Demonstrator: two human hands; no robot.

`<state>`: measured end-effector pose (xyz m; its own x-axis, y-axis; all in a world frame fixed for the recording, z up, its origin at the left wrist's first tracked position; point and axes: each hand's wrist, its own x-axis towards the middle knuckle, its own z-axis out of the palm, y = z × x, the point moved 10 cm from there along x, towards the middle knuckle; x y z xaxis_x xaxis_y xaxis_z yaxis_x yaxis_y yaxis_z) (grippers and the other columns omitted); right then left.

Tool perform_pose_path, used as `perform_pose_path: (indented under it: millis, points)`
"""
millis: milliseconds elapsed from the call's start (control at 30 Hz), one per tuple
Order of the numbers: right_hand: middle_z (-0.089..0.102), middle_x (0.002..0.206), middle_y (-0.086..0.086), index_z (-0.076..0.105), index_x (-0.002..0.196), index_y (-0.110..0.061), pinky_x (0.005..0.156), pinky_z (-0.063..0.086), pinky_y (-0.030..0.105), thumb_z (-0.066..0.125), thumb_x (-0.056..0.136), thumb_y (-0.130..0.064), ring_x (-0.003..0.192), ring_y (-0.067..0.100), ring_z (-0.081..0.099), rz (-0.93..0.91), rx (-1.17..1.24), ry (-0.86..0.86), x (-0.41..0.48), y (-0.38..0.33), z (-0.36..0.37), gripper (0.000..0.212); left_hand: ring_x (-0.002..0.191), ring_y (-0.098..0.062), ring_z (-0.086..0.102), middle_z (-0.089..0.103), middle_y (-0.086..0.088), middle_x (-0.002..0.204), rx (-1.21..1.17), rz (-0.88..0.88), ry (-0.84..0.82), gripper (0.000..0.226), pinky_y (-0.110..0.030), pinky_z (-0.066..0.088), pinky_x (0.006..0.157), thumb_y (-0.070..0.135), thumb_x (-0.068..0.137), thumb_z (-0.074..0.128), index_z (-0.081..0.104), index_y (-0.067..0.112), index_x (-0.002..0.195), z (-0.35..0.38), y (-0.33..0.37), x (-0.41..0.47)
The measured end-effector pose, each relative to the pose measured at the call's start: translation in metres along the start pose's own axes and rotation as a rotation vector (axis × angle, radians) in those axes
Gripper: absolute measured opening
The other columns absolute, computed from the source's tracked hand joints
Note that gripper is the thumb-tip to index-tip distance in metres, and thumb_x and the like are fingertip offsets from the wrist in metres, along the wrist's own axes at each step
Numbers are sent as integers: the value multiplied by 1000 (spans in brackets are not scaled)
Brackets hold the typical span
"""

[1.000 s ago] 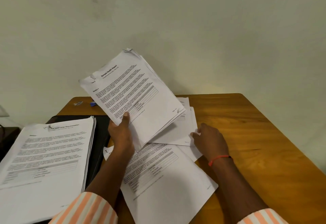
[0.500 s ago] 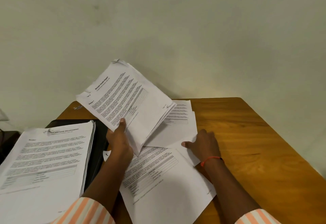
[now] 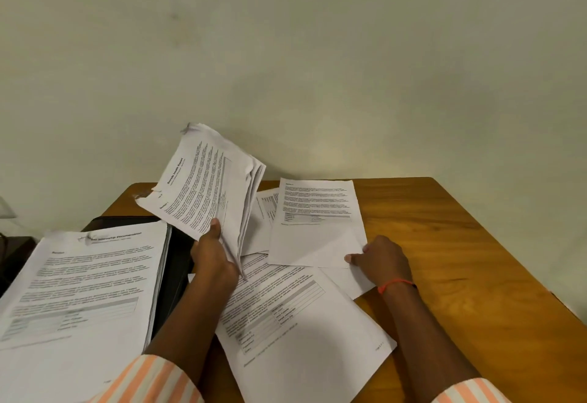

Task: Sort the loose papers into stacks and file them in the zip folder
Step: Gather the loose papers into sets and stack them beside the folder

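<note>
My left hand (image 3: pixel 213 253) grips a sheaf of printed papers (image 3: pixel 209 186) by its lower edge and holds it tilted up above the table. My right hand (image 3: pixel 382 259) pinches the lower right corner of a single printed sheet (image 3: pixel 314 225) that lies flat on other loose papers. A larger loose sheet (image 3: pixel 301 323) lies nearer me between my forearms. At the left a thick stack of papers (image 3: pixel 79 291) rests on the black zip folder (image 3: pixel 173 263), of which only a dark strip and its far edge show.
The wooden table (image 3: pixel 460 259) has bare surface to the right of my right hand, up to its right edge. A plain wall rises straight behind the table. A dark object (image 3: pixel 12 256) sits at the far left edge.
My left hand has turned the held sheaf more upright and edge-on. My right hand has slid a single sheet out to the right, so its whole face now shows.
</note>
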<state>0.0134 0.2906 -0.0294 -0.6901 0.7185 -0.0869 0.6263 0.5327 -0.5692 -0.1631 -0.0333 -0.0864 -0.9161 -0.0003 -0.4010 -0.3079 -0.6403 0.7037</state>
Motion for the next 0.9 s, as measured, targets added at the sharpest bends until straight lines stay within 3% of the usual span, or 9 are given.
perform_pose_path:
  millis: [233,367,533,700,800,900]
  points:
    - [62,81,7,64,100,-2,58,45,24,79,84,-23,69,21,59,19,18,86,3,6,-13,30,105,-32,73,77,-5,111,-14,-11,-10,32,-62,53,94,38,91,71,71,26,121,-1,-2,5]
    - [65,107,21,51,118,2,69,50,34,67,89,-6,93,36,66,90,24,213,-1,21,-39,34,102,-30,74,77,-5,110,-41,-4,-11,28,-59,55,93,33,94,69,71,24,121,0,-3,5]
    - [61,119,19,44,132,-4,78,54,44,68,92,-23,104,36,64,226,-150,273,-6,42,-64,51,104,-33,73,77,-6,111,-27,-25,-18,31,-64,54,93,38,91,70,72,26,120,0,-6,7]
    - [55,128,23,46,134,-4,87,53,50,70,92,-25,114,39,58,303,-186,309,-4,57,-78,52,102,-34,73,77,-6,111,-23,-31,-29,31,-65,54,90,39,91,70,71,27,120,1,-6,10]
    - [48,137,22,44,139,-6,98,51,46,72,88,-30,123,36,51,205,-316,342,-9,36,-76,63,104,-34,73,77,-6,111,-33,-28,-43,33,-64,54,90,40,90,70,71,27,121,3,-6,10]
    - [50,138,17,48,139,-11,101,42,46,67,90,-25,126,34,48,-225,-254,352,-25,-33,-42,54,103,-34,73,77,-6,112,-45,-27,-46,33,-63,56,89,39,91,69,71,26,122,3,-6,11]
